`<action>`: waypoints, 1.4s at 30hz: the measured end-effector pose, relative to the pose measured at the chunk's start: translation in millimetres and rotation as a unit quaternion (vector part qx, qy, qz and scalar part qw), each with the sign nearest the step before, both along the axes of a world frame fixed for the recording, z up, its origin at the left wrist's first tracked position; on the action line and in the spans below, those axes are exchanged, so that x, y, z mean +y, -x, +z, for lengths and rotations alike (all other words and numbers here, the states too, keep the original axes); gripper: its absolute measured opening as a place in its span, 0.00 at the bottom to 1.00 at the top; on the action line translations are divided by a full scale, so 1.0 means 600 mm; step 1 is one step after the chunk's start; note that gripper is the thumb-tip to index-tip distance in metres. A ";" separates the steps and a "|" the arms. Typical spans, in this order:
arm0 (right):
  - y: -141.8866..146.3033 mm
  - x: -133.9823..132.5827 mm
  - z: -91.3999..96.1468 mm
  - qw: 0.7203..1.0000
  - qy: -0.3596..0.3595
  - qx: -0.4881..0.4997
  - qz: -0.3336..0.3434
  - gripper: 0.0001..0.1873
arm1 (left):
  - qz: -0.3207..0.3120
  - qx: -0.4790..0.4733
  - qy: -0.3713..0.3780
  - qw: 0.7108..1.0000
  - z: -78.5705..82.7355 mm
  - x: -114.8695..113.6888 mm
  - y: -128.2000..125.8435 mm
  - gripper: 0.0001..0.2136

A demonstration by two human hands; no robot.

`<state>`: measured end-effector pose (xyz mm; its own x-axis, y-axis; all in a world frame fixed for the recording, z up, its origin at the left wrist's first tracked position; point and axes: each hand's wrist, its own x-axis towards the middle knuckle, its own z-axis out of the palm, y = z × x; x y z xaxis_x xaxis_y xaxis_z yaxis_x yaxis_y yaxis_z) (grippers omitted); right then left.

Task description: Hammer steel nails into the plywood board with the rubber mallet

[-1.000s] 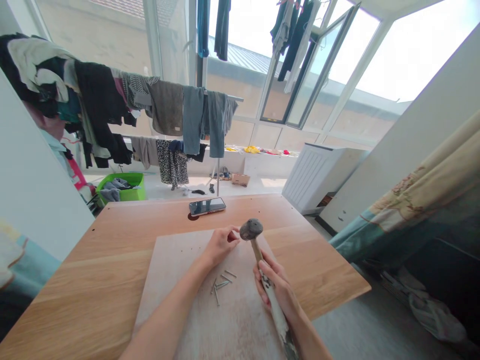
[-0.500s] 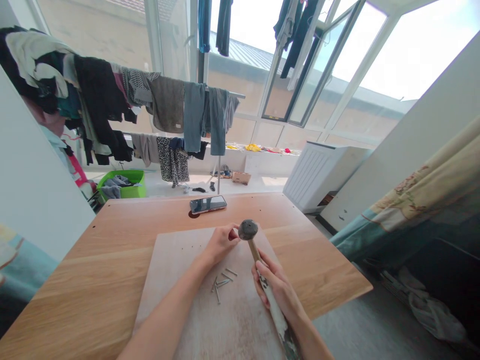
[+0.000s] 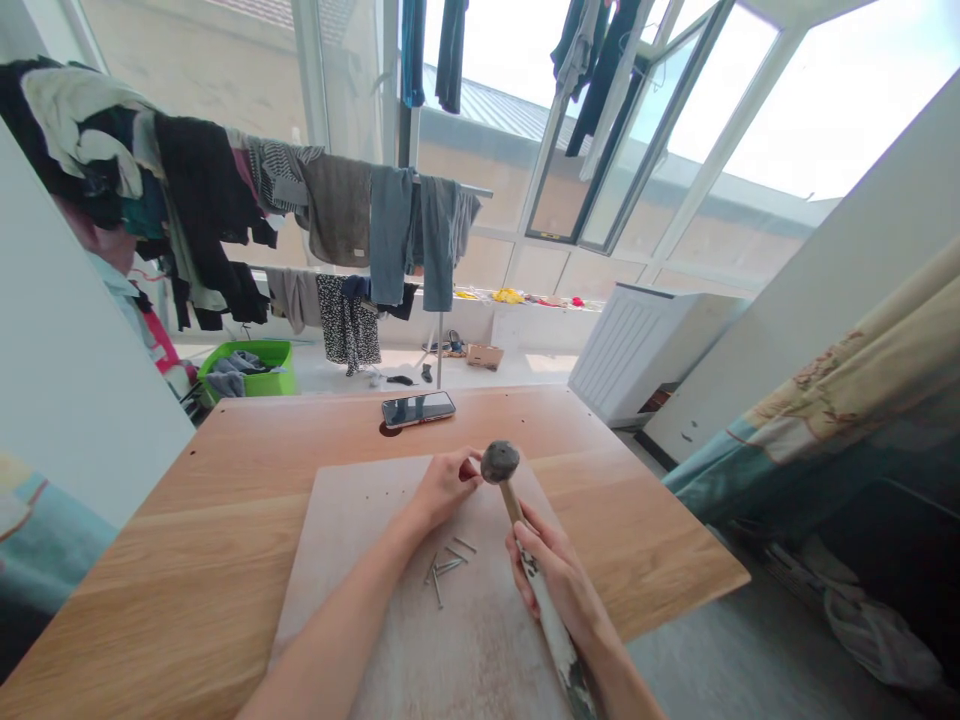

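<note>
My right hand (image 3: 551, 560) is wrapped round the handle of a hammer (image 3: 546, 608). Its dark, rounded head is raised at the far end, just right of my left fingertips. My left hand (image 3: 448, 484) rests over the far part of a pale wooden board (image 3: 405, 625), thumb and fingers pinched together. Whatever is between those fingertips is too small and too covered by the hammer head to make out. Several loose nails (image 3: 448, 566) lie on the board between my two forearms. A short row of small dark dots (image 3: 387, 493) marks the board left of my left hand.
Under the board is a wood-grain table (image 3: 187, 540). A phone (image 3: 418, 409) lies near its far edge, beside a dark round hole. Beyond stand a loaded clothes rack (image 3: 337, 210), a green basket (image 3: 281, 360) and a white cabinet-like unit (image 3: 622, 350). A curtain (image 3: 817, 400) hangs at right.
The view has shifted very slightly. Both hands, the hammer and the nails keep practically the same places on and over the board.
</note>
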<state>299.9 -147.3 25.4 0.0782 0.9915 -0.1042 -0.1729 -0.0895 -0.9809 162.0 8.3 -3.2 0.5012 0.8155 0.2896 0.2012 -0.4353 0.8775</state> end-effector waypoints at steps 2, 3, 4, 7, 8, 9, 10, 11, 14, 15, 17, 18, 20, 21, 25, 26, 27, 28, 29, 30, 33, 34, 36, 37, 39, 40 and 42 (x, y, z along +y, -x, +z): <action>0.000 0.000 -0.003 1.000 -0.010 0.006 -0.005 0.22 | 0.005 0.003 -0.003 1.000 0.001 -0.001 0.000 0.12; 0.000 0.000 -0.004 1.000 -0.012 0.009 -0.006 0.22 | 0.008 0.007 -0.002 1.000 0.002 -0.001 0.000 0.12; -0.001 0.000 -0.006 1.000 -0.010 0.009 -0.006 0.22 | 0.010 0.011 -0.001 1.000 0.003 -0.002 0.000 0.12; -0.001 0.000 -0.006 1.000 -0.003 0.005 -0.009 0.22 | 0.011 0.012 0.004 1.000 0.006 -0.003 -0.001 0.13; 0.000 -0.001 -0.005 1.000 -0.005 0.006 -0.009 0.22 | 0.011 0.009 0.005 1.000 0.006 -0.003 -0.001 0.13; 0.000 -0.001 -0.004 1.000 -0.007 0.006 -0.007 0.22 | 0.012 0.008 0.004 1.000 0.006 -0.003 -0.001 0.12; 0.001 -0.001 -0.002 1.000 -0.008 0.005 -0.002 0.23 | 0.013 0.009 0.003 1.000 0.006 -0.003 -0.001 0.12; 0.002 -0.002 0.000 1.000 -0.007 0.004 0.002 0.23 | 0.014 0.012 0.001 1.000 0.006 -0.003 -0.001 0.12; 0.004 -0.002 0.005 1.000 -0.009 0.005 0.007 0.23 | 0.017 0.013 -0.004 1.000 0.006 -0.003 -0.002 0.12; 0.005 -0.003 0.005 1.000 -0.011 0.009 0.005 0.24 | 0.018 0.012 -0.004 1.000 0.006 -0.003 -0.003 0.12; 0.005 -0.002 0.006 1.000 -0.015 0.013 0.003 0.25 | 0.019 0.009 -0.006 1.000 0.005 -0.003 -0.003 0.12; 0.005 -0.002 0.005 1.000 -0.015 0.012 0.003 0.25 | 0.020 0.009 -0.007 1.000 0.005 -0.003 -0.004 0.12; 0.004 -0.001 0.003 1.000 -0.011 0.008 0.008 0.26 | 0.021 0.009 -0.010 1.000 0.004 -0.002 -0.004 0.11; 0.004 0.000 0.003 1.000 -0.007 0.005 0.012 0.27 | 0.020 0.010 -0.010 1.000 0.004 -0.001 -0.004 0.12; 0.004 0.001 0.003 1.000 0.000 0.002 0.015 0.28 | 0.017 0.011 -0.008 1.000 0.004 0.000 -0.002 0.12; 0.004 0.000 0.004 1.000 0.000 0.001 0.013 0.27 | 0.016 0.012 -0.006 1.000 0.004 0.000 -0.002 0.12; 0.005 0.000 0.004 1.000 0.002 -0.001 0.013 0.27 | 0.014 0.014 -0.004 1.000 0.004 -0.001 -0.002 0.12; 0.005 -0.001 0.005 1.000 0.004 -0.003 0.011 0.27 | 0.011 0.014 -0.003 1.000 0.003 -0.001 -0.003 0.13; 0.006 -0.002 0.004 1.000 0.006 -0.003 0.008 0.27 | 0.007 0.015 -0.001 1.000 0.003 -0.001 -0.003 0.13; 0.006 -0.002 0.003 1.000 0.006 -0.001 0.001 0.26 | 0.001 0.013 0.001 1.000 0.002 -0.001 -0.004 0.13; 0.002 -0.003 -0.006 0.999 -0.002 0.028 -0.043 0.27 | -0.011 0.011 0.009 1.000 0.004 0.001 0.001 0.16; 0.000 -0.003 -0.010 0.997 -0.004 0.041 -0.064 0.27 | -0.009 0.018 0.005 1.000 0.007 0.000 0.006 0.17; -0.005 -0.001 -0.017 0.992 -0.006 0.065 -0.103 0.28 | 0.000 0.054 -0.027 0.998 0.017 -0.006 0.022 0.18; -0.007 0.001 -0.020 0.991 -0.009 0.072 -0.117 0.27 | -0.003 0.084 -0.058 0.995 0.025 -0.013 0.033 0.17; -0.013 0.006 -0.023 0.988 -0.019 0.076 -0.129 0.23 | -0.035 0.173 -0.141 0.974 0.043 -0.037 0.054 0.15; -0.016 0.008 -0.024 0.988 -0.023 0.077 -0.130 0.22 | -0.069 0.232 -0.188 0.952 0.052 -0.053 0.063 0.14; -0.019 0.012 -0.025 0.988 -0.026 0.076 -0.132 0.20 | -0.136 0.348 -0.273 0.887 0.068 -0.091 0.071 0.06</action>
